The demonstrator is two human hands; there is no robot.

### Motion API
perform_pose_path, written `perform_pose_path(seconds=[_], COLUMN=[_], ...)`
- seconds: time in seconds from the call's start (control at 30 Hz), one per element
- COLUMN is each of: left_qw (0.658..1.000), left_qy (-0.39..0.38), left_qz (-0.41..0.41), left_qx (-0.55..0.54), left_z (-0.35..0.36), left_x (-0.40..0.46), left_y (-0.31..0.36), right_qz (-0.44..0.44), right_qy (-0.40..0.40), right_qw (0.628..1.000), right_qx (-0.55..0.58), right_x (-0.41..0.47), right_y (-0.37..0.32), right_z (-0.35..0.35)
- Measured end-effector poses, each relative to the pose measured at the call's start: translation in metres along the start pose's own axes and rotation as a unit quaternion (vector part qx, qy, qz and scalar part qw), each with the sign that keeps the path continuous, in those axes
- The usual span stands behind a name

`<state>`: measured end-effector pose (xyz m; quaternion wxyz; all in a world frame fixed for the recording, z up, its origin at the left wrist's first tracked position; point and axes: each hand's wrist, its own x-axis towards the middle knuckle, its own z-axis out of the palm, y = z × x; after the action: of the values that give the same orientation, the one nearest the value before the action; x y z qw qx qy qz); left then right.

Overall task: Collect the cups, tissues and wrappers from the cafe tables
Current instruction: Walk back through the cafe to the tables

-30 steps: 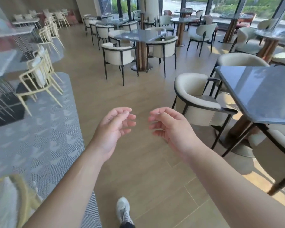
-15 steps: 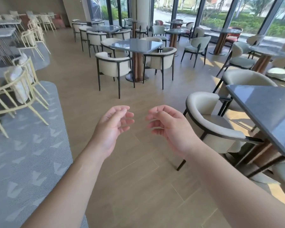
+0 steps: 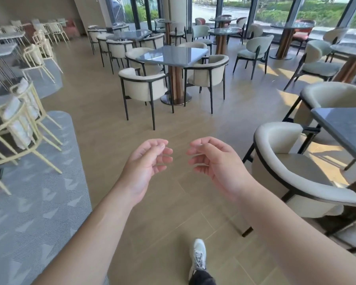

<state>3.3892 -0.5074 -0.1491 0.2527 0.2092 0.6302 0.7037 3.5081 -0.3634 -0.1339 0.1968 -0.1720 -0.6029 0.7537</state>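
My left hand and my right hand hang side by side in front of me over the wooden floor, fingers loosely curled and apart, holding nothing. No cup, tissue or wrapper shows on any table. The nearest dark grey table is at my right; only its corner shows and it looks bare. A second grey square table stands ahead, its top bare.
Cream armchairs ring the right table and a cream chair faces the middle table. Yellow wire chairs stand on a grey carpet at left. My white shoe is on the floor. Windows line the back.
The view has swung left and moved forward along the aisle; the right table has slid further toward the frame's edge. Both hands keep the same empty, curled pose.
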Motion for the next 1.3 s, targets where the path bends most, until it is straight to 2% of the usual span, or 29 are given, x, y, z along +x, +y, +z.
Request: perform_pose_path(seconds=[0.17,0.33,0.6,0.93,1.1,1.3], left_qw=[1.0,0.998,0.999,0.997,0.995,0.985], left_qy=[0.019,0.046,0.004,-0.048,-0.088,-0.159], left_qz=[-0.005,-0.026,-0.002,-0.018,-0.027,-0.047], left_qx=[-0.015,-0.036,-0.049,-0.057,-0.048,-0.052], left_z=[-0.002,0.013,0.054,0.099,0.128,0.194], left_x=[0.116,0.228,0.368,0.529,0.652,0.806], left_y=[0.006,0.02,0.039,0.013,0.004,0.012], right_qz=[0.0,-0.001,-0.017,-0.011,-0.022,-0.02], right_qy=[-0.012,-0.024,-0.024,0.055,0.097,0.153], right_qw=[1.0,1.0,1.0,0.998,0.995,0.988], right_qx=[0.019,0.019,0.005,0.004,-0.003,-0.01], right_x=[0.119,0.235,0.35,0.488,0.592,0.719], right_y=[0.005,-0.021,-0.047,-0.05,-0.053,-0.082], right_z=[-0.012,-0.039,-0.085,-0.163,-0.204,-0.264])
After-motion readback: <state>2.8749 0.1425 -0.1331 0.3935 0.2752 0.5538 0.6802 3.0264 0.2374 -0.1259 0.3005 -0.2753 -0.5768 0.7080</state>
